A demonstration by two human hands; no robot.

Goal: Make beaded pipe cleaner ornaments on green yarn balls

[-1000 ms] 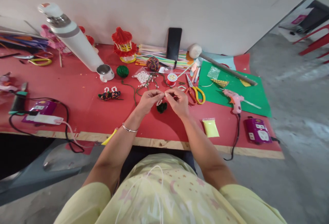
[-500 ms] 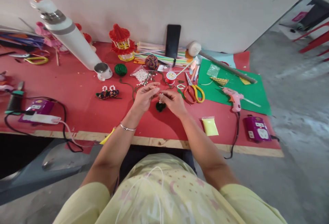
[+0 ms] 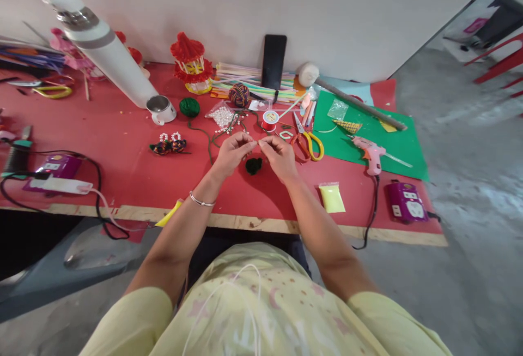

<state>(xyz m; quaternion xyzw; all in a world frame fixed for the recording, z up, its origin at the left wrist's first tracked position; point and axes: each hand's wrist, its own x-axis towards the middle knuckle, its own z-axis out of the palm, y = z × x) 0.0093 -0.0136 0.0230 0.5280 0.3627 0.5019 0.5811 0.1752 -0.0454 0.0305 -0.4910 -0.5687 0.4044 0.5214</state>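
Note:
My left hand [image 3: 232, 153] and my right hand [image 3: 280, 157] meet fingertip to fingertip over the red tabletop. Both are closed in a pinch, and whatever sits between the fingers is too small to make out. Just below them lies a dark green fuzzy piece [image 3: 254, 166], touched by neither hand. Past my fingers are a bag of white beads [image 3: 223, 117] with loose beads beside it, and a spool of thread [image 3: 270, 120] with a red side. Scissors [image 3: 314, 146] with red and yellow handles lie right of my right hand.
A white cylinder [image 3: 110, 53] leans at the left behind a small metal cup [image 3: 160, 109]. A pink glue gun [image 3: 370, 153] rests on green sheet [image 3: 408, 154]. Yellow packet [image 3: 332, 198] and purple power box [image 3: 408, 203] lie near the front edge. A phone [image 3: 273, 61] stands against the wall.
My fingertips have come together, the right hand having shifted slightly up. White beads that showed beneath my right fingers no longer show. The view has shifted a little.

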